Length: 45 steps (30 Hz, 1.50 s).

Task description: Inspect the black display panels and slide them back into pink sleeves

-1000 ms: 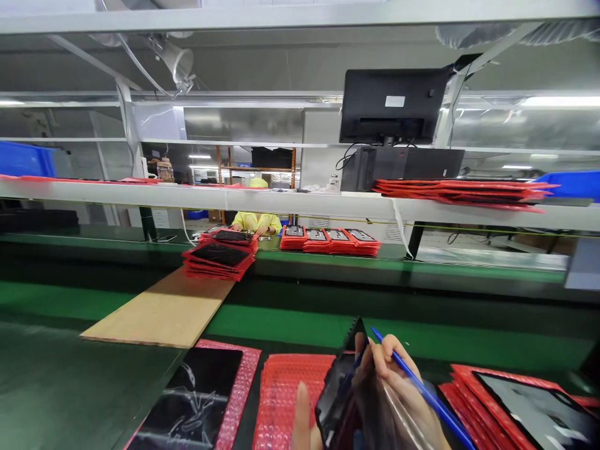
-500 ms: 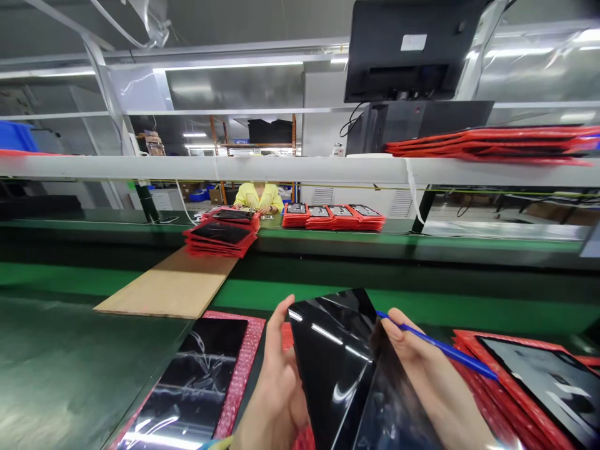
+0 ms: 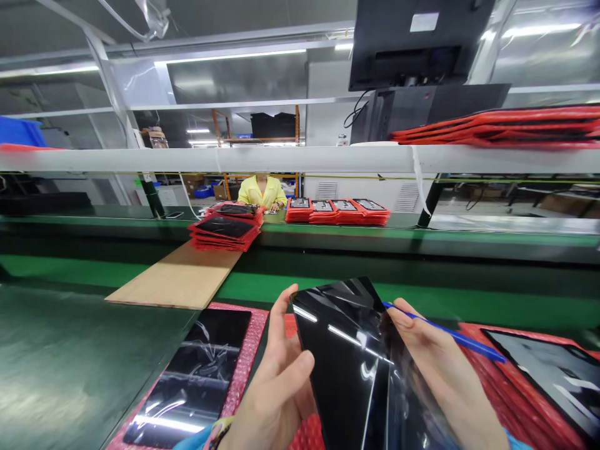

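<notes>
A glossy black tablet screen (image 3: 342, 350) is tilted up in front of me, gripped along its left edge by my left hand (image 3: 281, 375), thumb over the front. My right hand (image 3: 435, 359) is closed at the upper right edge, pinching a clear protective film (image 3: 412, 400) that lies folded back over the right part of the screen. A slim blue pen-like stick (image 3: 464, 340) also sits in that hand, pointing right. Left of my hands, a second black screen (image 3: 197, 369) rests on a pink bubble-wrap bag (image 3: 246, 344).
At right, a screen with a grey back (image 3: 548, 369) lies on stacked red bubble bags (image 3: 504, 390). A cardboard sheet (image 3: 173, 275) bridges the green channel toward red-bagged screens (image 3: 225, 231). A person in yellow (image 3: 262, 190) sits opposite. A monitor (image 3: 419, 47) stands above a white rail (image 3: 300, 160).
The film's fold line on the screen has moved right. My left thumb has come into view over the screen's edge. My head view has shifted slightly.
</notes>
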### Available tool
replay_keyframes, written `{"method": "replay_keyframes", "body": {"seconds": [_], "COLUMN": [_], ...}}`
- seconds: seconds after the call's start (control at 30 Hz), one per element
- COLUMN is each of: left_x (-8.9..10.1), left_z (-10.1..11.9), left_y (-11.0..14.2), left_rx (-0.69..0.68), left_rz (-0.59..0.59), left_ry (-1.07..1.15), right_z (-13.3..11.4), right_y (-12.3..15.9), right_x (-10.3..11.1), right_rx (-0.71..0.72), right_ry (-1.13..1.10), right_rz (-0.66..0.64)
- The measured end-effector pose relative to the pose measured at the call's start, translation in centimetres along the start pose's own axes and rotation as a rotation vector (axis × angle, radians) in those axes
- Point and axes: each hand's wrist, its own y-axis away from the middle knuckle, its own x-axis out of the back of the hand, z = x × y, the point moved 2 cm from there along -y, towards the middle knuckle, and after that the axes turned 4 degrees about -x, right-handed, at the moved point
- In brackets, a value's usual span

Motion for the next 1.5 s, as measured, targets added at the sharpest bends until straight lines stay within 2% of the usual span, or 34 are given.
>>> {"method": "replay_keyframes", "body": {"seconds": [0.13,0.27,0.33,0.43,0.57,0.77,1.03,1.17,1.27,1.4,1.5], "left_x": [-0.2,-0.5,-0.8,-0.9,-0.1,1.3,1.6,1.7,2.0,2.7,3.8], "left_z": [0.4,0.5,0.5,0.6,0.6,0.0,-0.3,-0.6,-1.0,-1.7,-2.1], "left_y": [0.6,0.5,0.5,0.3,-0.4,-1.4,-2.2,-2.7,-3.0,-2.8,-2.3], "left_rx": [0.078,0.094,0.09,0.076,0.052,0.023,-0.006,-0.078,-0.108,-0.052,0.04], "left_rz": [-0.088,-0.018,0.011,0.047,0.178,0.238,0.2,0.267,0.243,0.144,0.173], "left_ry": [0.062,0.057,0.06,0.048,0.033,0.031,0.044,-0.025,-0.089,-0.15,-0.314], "right_z": [-0.2,-0.5,-0.6,-0.7,-0.4,0.0,0.4,0.5,0.8,1.9,2.9], "right_y": [-0.1,0.3,0.5,0.5,0.0,-0.9,-1.4,-1.3,-1.0,-0.4,0.3], "right_x": [-0.2,-0.7,-1.1,-1.4,-1.3,-0.8,-0.7,-0.1,0.0,0.3,1.3], "right_rx": [-0.139,-0.213,-0.218,-0.19,-0.184,-0.132,-0.116,-0.092,-0.024,0.103,0.138], "right_ry": [-0.045,-0.083,-0.102,-0.118,-0.122,-0.151,-0.067,0.053,0.161,0.265,0.347], "right_rz": [0.063,0.184,0.169,0.078,-0.014,-0.027,-0.04,-0.031,-0.056,-0.125,-0.126]}}
